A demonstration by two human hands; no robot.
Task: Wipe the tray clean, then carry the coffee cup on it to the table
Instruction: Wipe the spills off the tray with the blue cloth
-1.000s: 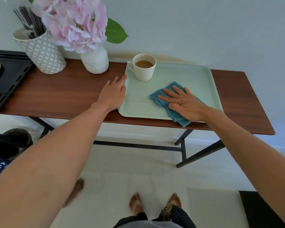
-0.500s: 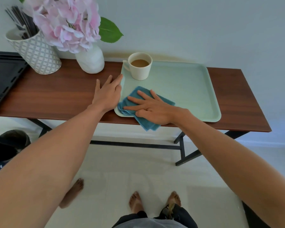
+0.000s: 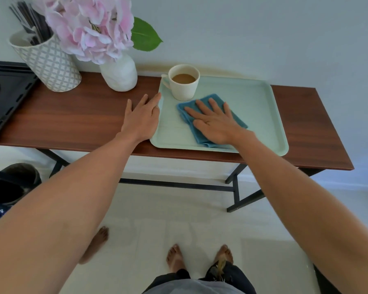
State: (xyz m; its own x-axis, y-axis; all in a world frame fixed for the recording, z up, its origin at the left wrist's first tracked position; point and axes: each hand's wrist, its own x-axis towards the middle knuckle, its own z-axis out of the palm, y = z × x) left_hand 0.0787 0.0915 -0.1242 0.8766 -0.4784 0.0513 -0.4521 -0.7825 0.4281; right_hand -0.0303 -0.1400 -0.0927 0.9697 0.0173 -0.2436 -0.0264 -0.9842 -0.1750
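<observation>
1 tray (image 3: 253,107), 1 coffee cup (image 3: 184,83), 1 blue cloth (image 3: 238,120). Right hand (image 3: 216,122) flat, fingers spread, pressing cloth mid-tray; cup at its 11 o'clock. Left hand (image 3: 141,118) open, flat vs tray's 9 o'clock edge.

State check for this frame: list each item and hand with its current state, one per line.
Coffee cup: upright, holding coffee, on tray.
Tray: flat on console table.
Blue cloth: folded, pressed on tray.
Right hand: flat, open on cloth.
Left hand: flat, open against tray's left rim.
Flower vase: upright.
</observation>
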